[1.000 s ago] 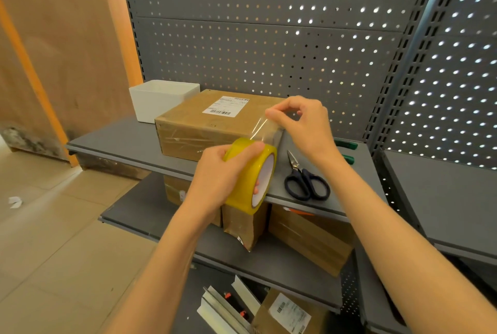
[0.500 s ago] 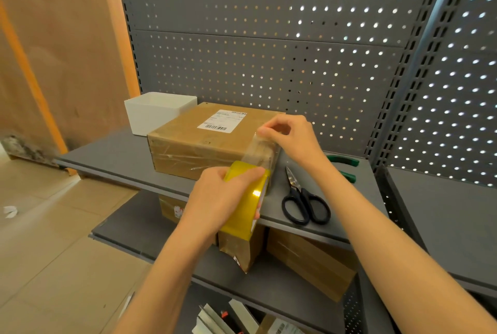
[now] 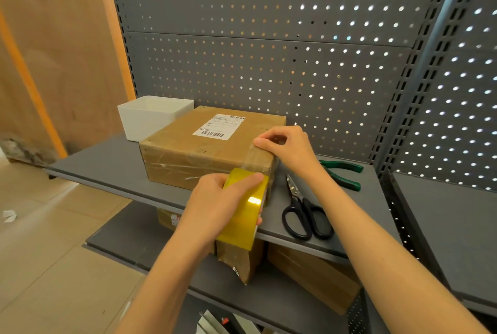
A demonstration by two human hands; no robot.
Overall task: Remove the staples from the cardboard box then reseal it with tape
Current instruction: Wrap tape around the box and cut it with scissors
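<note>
Since the earlier frames the right hand [image 3: 289,149] has come down from above the cardboard box [image 3: 207,145] and now presses the free end of the clear tape strip [image 3: 254,160] onto the box's top near its right front corner, its grip pinching that end with curled fingers. The left hand [image 3: 215,206] has dropped lower and closer to the box's front face; its grip is wrapped round the yellow tape roll [image 3: 246,210], thumb on top of the roll. The strip runs taut from the roll up over the box's front edge to the right hand. The box sits on the grey shelf [image 3: 107,169], with its shipping label [image 3: 219,125] facing up. A white bin [image 3: 150,118] stands just behind its left corner. Black-handled scissors [image 3: 304,212] lie on the shelf right of the box, green-handled pliers [image 3: 341,173] beyond them.
</note>
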